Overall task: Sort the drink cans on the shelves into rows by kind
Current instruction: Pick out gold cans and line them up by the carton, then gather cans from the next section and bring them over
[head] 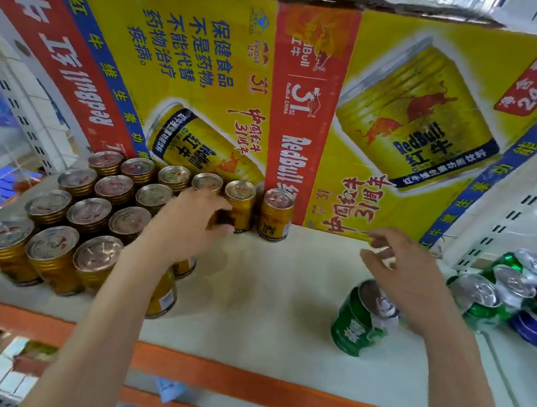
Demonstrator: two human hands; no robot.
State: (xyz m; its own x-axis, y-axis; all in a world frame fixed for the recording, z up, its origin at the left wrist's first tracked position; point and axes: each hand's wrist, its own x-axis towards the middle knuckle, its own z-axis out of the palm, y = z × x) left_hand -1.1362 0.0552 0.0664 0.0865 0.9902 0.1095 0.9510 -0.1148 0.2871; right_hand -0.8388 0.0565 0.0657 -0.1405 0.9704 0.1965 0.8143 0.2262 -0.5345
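1. Cardboard box: stands behind both hands, closing off the back of the shelf.
2. Gold cans: packed upright in rows under and beyond the left hand. Probably full, so heavy, rigid, smooth-walled; best taken round the side wall.
3. Loose green and blue cans: heaped to the right of the right hand.
4. Green can: tilted, just below the right hand, apart from the gold block.
5. Left hand's fingers curl round a gold can in the back row.
6. Right hand hovers, fingers loosely spread, holding nothing.
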